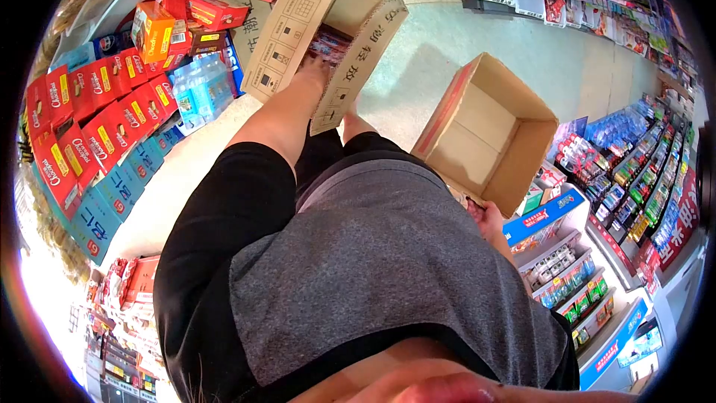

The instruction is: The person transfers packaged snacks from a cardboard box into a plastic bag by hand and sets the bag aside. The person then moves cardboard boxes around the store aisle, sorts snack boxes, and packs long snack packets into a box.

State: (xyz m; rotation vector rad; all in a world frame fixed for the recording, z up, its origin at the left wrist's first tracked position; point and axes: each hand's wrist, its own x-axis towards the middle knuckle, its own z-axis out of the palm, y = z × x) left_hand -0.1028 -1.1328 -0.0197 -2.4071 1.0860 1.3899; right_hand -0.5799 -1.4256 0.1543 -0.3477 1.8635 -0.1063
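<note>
My left hand (315,67) reaches down into an upright-flapped cardboard carton (287,26) with Chinese print on its flaps. Dark red packages (333,43) show inside, close to the fingers, which are mostly hidden. I cannot tell whether the hand holds one. My right hand (488,222) is closed on the near lower edge of a second cardboard box (477,130). That box is tilted with its open side towards me, and its plain brown inside shows no contents.
To the left, red snack boxes (97,86) and an orange box (153,32) are stacked on blue cartons (123,186), beside shrink-wrapped bottles (200,89). Shelves of small goods (634,172) and a blue-edged display rack (548,220) stand to the right. Pale floor (421,37) lies ahead.
</note>
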